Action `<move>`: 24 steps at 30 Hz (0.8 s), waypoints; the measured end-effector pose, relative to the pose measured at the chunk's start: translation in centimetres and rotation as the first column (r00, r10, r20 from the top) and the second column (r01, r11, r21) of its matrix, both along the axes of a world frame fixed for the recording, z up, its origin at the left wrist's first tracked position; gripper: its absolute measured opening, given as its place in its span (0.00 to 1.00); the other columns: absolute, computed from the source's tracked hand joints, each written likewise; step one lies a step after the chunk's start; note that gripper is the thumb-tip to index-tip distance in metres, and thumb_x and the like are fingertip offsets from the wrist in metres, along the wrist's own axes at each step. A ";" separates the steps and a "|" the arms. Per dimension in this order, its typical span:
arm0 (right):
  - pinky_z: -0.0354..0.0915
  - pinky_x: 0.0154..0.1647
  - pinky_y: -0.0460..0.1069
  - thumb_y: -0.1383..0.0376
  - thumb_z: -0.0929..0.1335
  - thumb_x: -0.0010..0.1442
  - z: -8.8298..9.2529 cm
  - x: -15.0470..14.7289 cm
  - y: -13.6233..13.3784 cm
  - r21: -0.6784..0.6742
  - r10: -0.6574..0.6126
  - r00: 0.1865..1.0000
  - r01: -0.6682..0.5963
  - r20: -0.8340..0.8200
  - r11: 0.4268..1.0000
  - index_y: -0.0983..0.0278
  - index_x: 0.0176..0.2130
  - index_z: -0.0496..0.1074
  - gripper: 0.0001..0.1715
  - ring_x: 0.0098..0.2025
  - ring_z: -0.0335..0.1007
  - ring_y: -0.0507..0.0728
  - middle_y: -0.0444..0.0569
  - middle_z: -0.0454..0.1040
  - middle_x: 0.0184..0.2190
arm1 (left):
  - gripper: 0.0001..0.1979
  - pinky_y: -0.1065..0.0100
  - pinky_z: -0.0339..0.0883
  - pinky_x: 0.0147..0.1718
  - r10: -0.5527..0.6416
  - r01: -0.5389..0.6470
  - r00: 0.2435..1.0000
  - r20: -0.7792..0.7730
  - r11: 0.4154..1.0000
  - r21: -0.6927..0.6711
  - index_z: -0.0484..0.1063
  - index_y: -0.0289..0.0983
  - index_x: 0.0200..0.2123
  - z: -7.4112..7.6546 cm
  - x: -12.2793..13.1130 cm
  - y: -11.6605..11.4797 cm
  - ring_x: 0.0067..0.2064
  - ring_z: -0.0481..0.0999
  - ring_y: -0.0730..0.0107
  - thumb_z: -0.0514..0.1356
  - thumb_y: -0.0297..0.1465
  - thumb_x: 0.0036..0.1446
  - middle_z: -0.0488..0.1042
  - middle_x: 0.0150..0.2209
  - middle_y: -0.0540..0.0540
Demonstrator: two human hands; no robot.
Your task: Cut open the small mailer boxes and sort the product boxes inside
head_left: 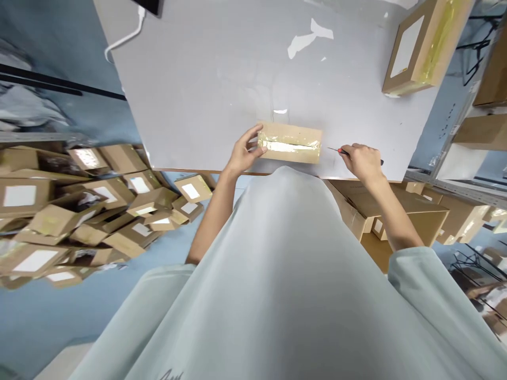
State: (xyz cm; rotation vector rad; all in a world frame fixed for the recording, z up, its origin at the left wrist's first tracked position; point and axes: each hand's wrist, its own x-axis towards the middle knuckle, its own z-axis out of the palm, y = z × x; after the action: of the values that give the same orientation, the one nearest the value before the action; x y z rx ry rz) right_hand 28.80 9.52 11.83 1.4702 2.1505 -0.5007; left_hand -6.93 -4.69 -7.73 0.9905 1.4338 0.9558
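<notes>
A small cardboard box (291,136) lies near the front edge of the table, a strip of shiny clear tape running along its top. My left hand (243,151) grips the box by its left end, fingers on the far side and thumb on the near side. Just right of the box, my right hand (362,158) is closed around a slim dark-handled utility knife (344,152) with a red part near the thin blade. The blade points left toward the box's right end and is apart from it.
A larger taped box (415,53) stands at the table's back right. Torn white scraps (303,43) lie on the grey table (190,95). Many cardboard boxes (111,195) are heaped on the floor at left. A large open carton (412,211) sits below the table's right side.
</notes>
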 end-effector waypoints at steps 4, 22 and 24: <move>0.72 0.42 0.54 0.43 0.68 0.76 -4.6 3.7 0.5 -0.148 -0.379 0.856 0.348 -0.351 0.926 0.62 0.48 0.84 0.27 0.39 0.81 0.63 0.53 0.87 0.39 | 0.53 0.39 0.81 0.61 0.067 -0.068 0.998 -0.015 0.995 -0.078 0.67 0.51 0.75 0.3 -0.7 -0.5 0.65 0.82 0.41 0.68 0.72 0.55 0.78 0.68 0.32; 0.79 0.44 0.57 0.36 0.69 0.72 -6.1 -1.3 -0.6 -0.230 -0.512 0.645 0.473 -0.567 0.850 0.60 0.48 0.82 0.32 0.39 0.81 0.63 0.49 0.80 0.34 | 0.47 0.46 0.84 0.55 0.101 -0.107 0.994 -0.052 0.986 -0.129 0.59 0.44 0.79 -3.7 4.9 2.0 0.46 0.87 0.59 0.69 0.47 0.61 0.83 0.57 0.34; 0.79 0.50 0.61 0.38 0.68 0.74 -4.6 -0.7 -0.2 -0.107 -0.418 0.744 0.429 -0.521 0.897 0.60 0.56 0.83 0.33 0.45 0.82 0.67 0.53 0.84 0.42 | 0.47 0.43 0.82 0.57 0.029 -0.032 0.999 -0.035 0.995 -0.092 0.57 0.42 0.81 -4.1 7.9 3.5 0.47 0.87 0.58 0.67 0.46 0.63 0.83 0.58 0.32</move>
State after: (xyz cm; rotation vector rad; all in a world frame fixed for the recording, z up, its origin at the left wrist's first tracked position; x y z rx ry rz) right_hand 28.13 9.31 7.26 2.0360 2.1941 -1.1817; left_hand 0.92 -1.18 -11.87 0.9228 1.5111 0.8907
